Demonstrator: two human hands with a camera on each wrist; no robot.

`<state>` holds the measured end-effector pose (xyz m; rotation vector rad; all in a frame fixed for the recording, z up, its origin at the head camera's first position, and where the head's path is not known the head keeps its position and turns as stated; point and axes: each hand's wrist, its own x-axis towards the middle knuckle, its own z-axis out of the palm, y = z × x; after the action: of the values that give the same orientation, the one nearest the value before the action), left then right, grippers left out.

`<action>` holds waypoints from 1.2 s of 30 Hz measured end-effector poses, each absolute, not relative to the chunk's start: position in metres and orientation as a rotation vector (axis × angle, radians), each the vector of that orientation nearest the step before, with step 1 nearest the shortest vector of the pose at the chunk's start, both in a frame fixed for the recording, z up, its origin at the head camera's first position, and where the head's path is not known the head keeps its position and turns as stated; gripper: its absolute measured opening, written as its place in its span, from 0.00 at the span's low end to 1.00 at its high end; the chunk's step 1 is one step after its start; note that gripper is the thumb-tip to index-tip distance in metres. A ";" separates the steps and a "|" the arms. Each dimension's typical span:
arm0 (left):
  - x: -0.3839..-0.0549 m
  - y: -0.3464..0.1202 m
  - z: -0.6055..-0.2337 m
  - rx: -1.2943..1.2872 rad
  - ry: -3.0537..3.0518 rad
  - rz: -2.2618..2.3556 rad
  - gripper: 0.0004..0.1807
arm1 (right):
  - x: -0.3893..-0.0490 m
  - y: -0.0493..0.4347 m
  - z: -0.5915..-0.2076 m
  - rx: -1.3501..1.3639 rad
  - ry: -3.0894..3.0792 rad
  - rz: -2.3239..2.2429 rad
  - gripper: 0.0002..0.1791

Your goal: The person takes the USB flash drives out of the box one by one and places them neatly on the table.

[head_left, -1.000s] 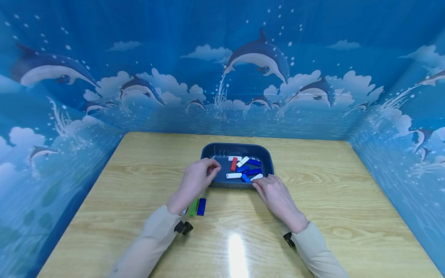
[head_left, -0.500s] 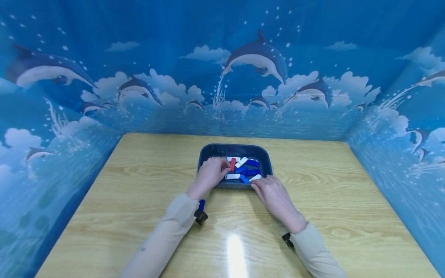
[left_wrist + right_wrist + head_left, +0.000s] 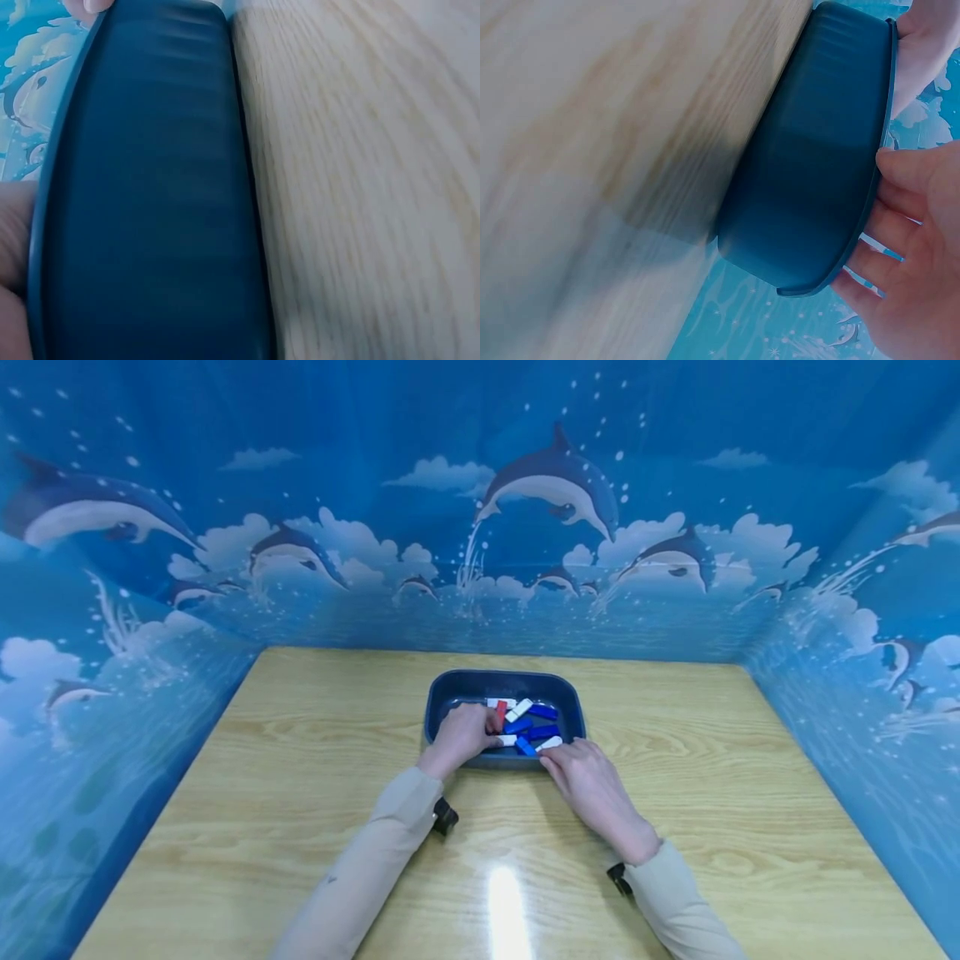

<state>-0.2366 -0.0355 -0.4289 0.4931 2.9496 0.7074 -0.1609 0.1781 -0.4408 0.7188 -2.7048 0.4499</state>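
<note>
Inside tray [image 3: 810,142], eight o'clock: left hand [image 3: 462,732], fingers parted
Five o'clock: right hand [image 3: 596,783] pinching rim [image 3: 805,289]
Red stick [image 3: 502,710]: crowding could knock it

No legible text, label, brand, number or sign on tray [image 3: 506,762], blocks [image 3: 543,732] or backdrop [image 3: 375,427]. Left sleeve [image 3: 367,872]: one small mark [image 3: 332,879], unreadable.
</note>
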 end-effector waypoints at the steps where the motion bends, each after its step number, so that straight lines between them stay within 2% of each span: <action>1: -0.237 -0.035 -0.429 0.483 2.939 0.692 0.07 | -0.161 0.178 -0.441 0.717 -2.705 0.449 0.07; 19: -0.242 -0.034 -0.431 0.436 2.965 0.610 0.08 | -0.161 0.178 -0.441 0.723 -2.700 0.447 0.07; 25: -0.241 -0.034 -0.429 0.438 3.005 0.655 0.16 | -0.161 0.179 -0.441 0.738 -2.682 0.453 0.07; 36: -0.232 -0.042 -0.412 0.368 3.005 0.871 0.16 | -0.161 0.178 -0.439 0.734 -2.685 0.468 0.08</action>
<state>-0.2321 -0.0425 -0.4117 0.3677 3.0047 0.8709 -0.1611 0.1783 -0.4395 0.7337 -2.6851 0.4677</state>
